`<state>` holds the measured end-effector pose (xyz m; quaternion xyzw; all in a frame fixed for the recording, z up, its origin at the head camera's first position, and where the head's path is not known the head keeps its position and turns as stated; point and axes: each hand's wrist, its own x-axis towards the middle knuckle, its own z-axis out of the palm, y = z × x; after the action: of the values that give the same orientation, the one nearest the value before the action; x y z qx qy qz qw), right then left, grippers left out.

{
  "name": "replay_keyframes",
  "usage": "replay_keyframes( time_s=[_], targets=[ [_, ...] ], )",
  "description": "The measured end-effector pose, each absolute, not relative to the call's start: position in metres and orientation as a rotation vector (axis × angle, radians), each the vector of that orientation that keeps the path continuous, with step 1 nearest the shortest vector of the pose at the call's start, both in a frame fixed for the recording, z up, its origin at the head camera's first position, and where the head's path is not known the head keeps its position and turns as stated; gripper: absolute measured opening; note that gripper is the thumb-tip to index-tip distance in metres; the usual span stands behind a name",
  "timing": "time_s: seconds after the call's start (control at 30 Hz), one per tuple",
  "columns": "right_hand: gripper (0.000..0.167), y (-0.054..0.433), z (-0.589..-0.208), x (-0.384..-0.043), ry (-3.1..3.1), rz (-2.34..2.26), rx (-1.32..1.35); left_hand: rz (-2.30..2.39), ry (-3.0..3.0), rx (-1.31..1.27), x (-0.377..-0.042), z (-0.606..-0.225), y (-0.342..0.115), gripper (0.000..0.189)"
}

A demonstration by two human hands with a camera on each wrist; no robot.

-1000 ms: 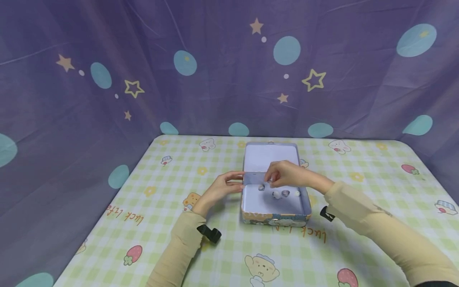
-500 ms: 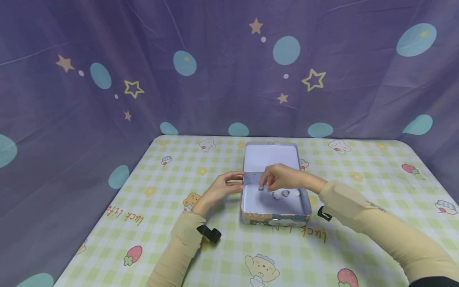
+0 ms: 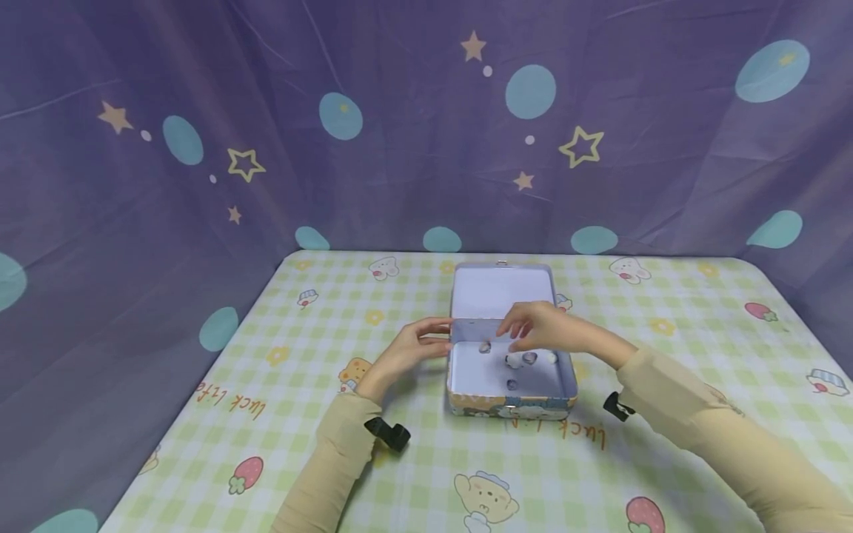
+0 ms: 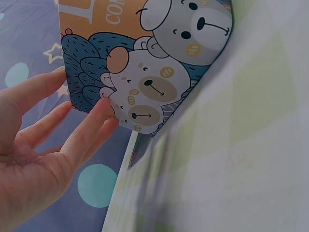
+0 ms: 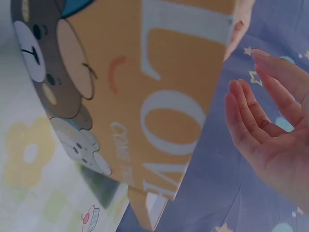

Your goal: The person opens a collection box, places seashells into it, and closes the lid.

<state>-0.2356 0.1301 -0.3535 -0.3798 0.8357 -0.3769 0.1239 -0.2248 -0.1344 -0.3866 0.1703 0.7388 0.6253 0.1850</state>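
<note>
An open tin box [image 3: 458, 381] with printed cartoon animals stands on the table, its lid tipped back. Inside lie several small, roundish grey-white pieces, shell-like but too small to tell. One piece [image 3: 512, 385] is near the front wall, another [image 3: 485, 347] by the back left. My left hand [image 3: 412, 352] touches the box's left side with straight fingers; in the left wrist view its fingertips rest against the printed wall [image 4: 149, 87]. Over the right part of the box hovers my right hand [image 3: 543, 327]. Its fingers [image 5: 246, 113] are parted, and nothing shows between them.
A green checked tablecloth [image 3: 426, 474] with cartoon prints covers the table. Purple curtains [image 3: 413, 170] with stars and dots hang behind and to the left. Both wrists wear black straps [image 3: 389, 434].
My right hand moved left and down with pinched fingers, then spread them and drew back right. A small piece now lies near the box's front wall. My left hand stays put.
</note>
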Motion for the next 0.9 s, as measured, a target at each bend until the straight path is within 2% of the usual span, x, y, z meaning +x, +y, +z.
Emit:
replay_keyframes(
  time_s=[0.6, 0.9],
  targets=[
    [0.020, 0.187, -0.358, -0.210, 2.703, -1.232, -0.950, 1.759, 2.079, 0.501, -0.224, -0.385, -0.135, 0.050],
    [0.017, 0.213, -0.364, -0.199, 2.784, -1.281, -0.960, 1.746, 2.101, 0.499, -0.224, -0.385, -0.135, 0.050]
  ],
)
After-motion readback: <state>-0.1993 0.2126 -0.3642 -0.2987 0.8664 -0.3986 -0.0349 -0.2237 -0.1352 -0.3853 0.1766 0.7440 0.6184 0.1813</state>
